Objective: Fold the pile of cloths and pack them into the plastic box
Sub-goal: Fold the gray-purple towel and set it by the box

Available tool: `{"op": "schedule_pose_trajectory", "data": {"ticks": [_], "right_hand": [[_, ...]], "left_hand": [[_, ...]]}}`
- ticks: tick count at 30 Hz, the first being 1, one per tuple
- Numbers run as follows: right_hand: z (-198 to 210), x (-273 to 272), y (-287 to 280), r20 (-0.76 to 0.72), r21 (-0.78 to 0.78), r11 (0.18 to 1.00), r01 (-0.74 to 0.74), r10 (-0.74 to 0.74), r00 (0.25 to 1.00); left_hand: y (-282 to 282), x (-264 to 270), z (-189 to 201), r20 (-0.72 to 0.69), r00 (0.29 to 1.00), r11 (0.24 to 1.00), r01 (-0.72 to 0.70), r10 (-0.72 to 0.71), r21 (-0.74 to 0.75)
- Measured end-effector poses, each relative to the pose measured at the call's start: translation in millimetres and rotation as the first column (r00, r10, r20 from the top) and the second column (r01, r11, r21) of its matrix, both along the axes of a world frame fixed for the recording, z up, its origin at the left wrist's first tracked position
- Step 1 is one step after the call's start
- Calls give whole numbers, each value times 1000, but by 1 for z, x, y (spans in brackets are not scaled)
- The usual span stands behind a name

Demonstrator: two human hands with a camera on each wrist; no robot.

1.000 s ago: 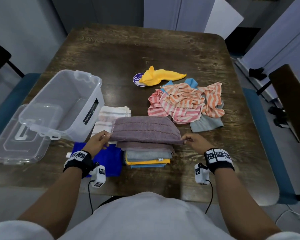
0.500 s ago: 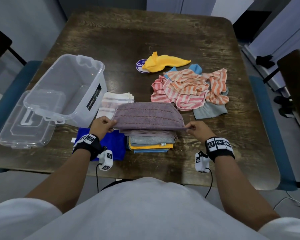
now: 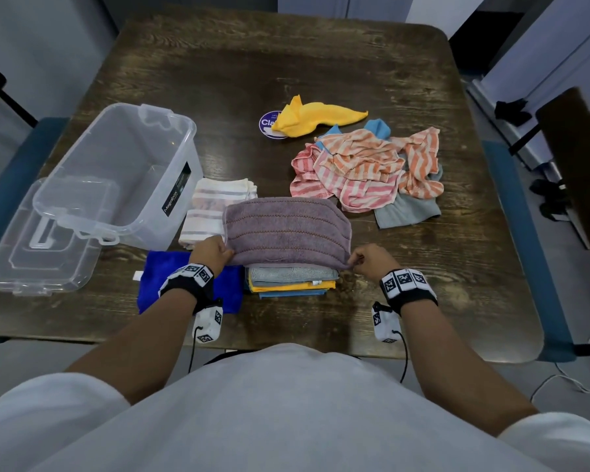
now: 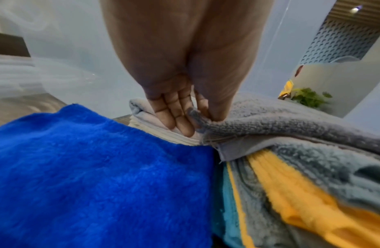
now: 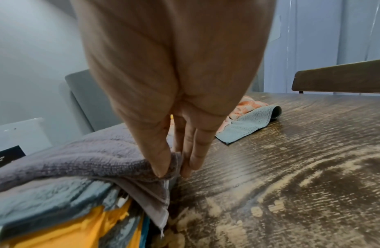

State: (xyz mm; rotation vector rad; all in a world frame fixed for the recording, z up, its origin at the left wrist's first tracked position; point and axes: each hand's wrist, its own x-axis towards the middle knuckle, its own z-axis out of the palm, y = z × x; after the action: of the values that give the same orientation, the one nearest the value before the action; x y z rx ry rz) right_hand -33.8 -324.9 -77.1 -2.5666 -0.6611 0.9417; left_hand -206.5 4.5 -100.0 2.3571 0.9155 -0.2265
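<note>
Mauve cloth [image 3: 286, 229], already folded, lies on top of the folded stack [image 3: 290, 284] at the desk's [image 3: 440, 274] 6 o'clock edge, its long axis running 9 to 3 between the hands. Left hand [image 3: 212, 252] pinches its near corner at 9 o'clock, right hand [image 3: 368, 258] pinches the one at 3, both equally close. The coming move likely squares this layer on the stack. Plastic box [image 3: 116, 175] stands empty at 10 o'clock, nearer the left hand; the unfolded pile [image 3: 365, 172] sprawls at 1 o'clock
</note>
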Motion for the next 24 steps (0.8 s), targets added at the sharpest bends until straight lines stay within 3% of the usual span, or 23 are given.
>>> {"op": "schedule_pose_trajectory", "data": {"ticks": [4, 16, 21, 24], "right_hand": [[-1, 5, -8, 16, 32, 996, 80, -81, 997], [-2, -2, -25, -56, 198, 960, 198, -190, 980], [-11, -1, -19, -40, 123, 982, 143, -139, 989], [-14, 2, -3, -35, -75, 995, -70, 67, 997]], "left_hand": [[5, 1, 5, 111, 983, 986, -139, 149, -94], [23, -4, 12, 130, 973, 968, -163, 189, -190], [21, -4, 0, 28, 991, 981, -125, 131, -149], [11, 6, -7, -138, 990, 998, 32, -40, -59]]}}
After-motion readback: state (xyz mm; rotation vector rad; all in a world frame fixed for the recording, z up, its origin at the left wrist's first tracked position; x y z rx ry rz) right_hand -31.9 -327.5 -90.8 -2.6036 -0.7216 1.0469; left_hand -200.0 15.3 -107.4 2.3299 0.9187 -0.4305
